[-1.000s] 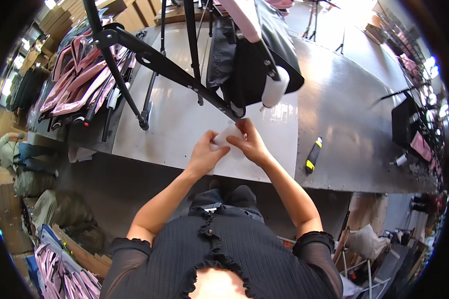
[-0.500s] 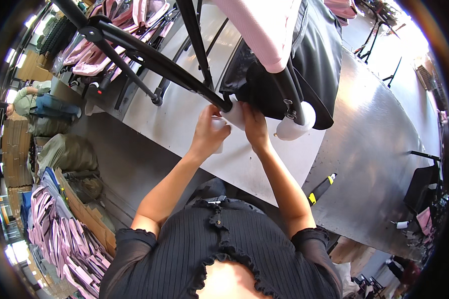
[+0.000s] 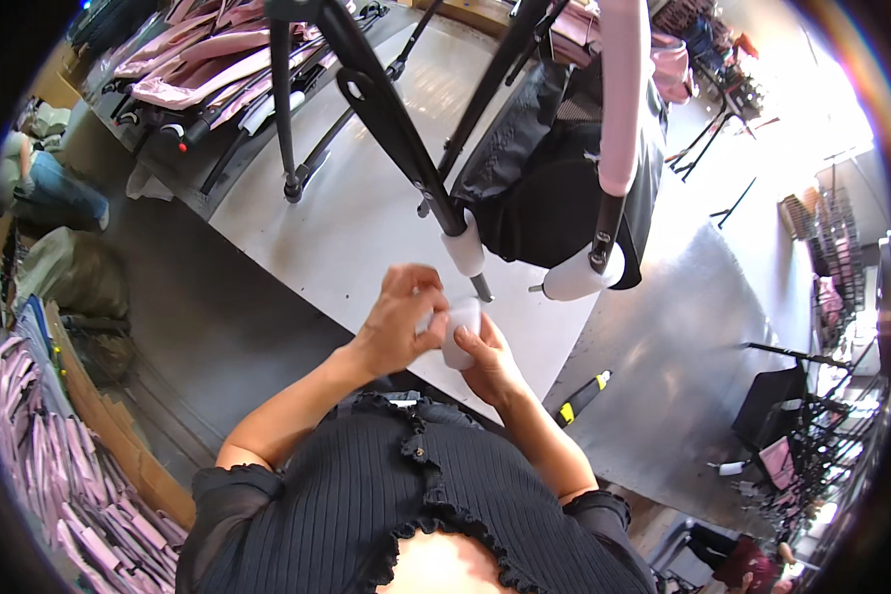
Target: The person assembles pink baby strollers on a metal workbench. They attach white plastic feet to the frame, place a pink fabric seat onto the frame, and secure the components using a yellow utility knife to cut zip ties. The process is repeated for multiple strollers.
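My right hand grips a white, foam-like piece with rounded ends, thumb across its face. My left hand is at the same piece's left edge, its fingers curled and slightly blurred, with a bit of white showing between them. Just beyond my hands, a black frame tube slopes down, its lower end wrapped in a white sleeve. A bare metal tip sticks out below this sleeve. Right of it, a second leg with a pink cover ends in another white wrap.
Black fabric hangs between the legs above a white board. A yellow-black utility knife lies on the metal table. Pink folded frames are piled at far left; pink pieces stand at near left. Another person is at left.
Both hands have come off the tube's wrapped end and drawn back toward me, now around the white piece. The view has shifted, and the tube's metal tip now shows.
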Demonstrator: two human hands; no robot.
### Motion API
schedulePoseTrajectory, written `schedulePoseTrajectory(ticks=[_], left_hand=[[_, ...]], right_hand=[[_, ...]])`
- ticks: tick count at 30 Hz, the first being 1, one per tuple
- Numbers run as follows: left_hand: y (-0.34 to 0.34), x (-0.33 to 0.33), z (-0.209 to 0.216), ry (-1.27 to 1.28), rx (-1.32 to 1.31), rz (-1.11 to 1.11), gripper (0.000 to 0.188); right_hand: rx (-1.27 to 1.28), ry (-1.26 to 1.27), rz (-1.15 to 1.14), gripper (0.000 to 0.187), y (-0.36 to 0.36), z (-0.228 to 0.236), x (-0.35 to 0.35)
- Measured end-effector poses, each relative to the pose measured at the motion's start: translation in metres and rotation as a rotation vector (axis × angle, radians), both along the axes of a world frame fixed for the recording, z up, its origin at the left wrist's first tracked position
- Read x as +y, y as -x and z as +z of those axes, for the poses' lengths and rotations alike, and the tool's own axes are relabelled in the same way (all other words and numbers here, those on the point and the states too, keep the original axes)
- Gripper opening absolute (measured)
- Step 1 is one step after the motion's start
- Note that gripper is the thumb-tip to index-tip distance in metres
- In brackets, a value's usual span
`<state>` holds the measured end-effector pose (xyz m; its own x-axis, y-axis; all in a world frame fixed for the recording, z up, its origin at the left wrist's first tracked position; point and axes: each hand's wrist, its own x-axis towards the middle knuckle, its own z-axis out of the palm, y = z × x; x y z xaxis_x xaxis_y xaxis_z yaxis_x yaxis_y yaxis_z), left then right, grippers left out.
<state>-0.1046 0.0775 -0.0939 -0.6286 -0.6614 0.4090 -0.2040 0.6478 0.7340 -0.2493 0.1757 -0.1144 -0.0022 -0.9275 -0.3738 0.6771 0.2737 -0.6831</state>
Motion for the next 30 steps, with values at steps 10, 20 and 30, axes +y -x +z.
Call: schedulePoseTrajectory(ticks=[10,20,30], left_hand=[[0.07,-0.044,-0.071,-0.59,0.369,0.044,0.056],[-0.049,-0.027,-0.048,-1.056,0.78,0.452,0.027],[-0.222,0.058,0.073,-0.725,-0.092,0.88,0.03]], right_hand=[[0.502,-0.245,-0.236,0.028,0.035,-0.016,0.051],[0.592,0.016,-0.349,0.04,0.065,-0.028,0.036],[0.471,0.074,-0.415,0.032,0.075,-0.02,-0.056]])
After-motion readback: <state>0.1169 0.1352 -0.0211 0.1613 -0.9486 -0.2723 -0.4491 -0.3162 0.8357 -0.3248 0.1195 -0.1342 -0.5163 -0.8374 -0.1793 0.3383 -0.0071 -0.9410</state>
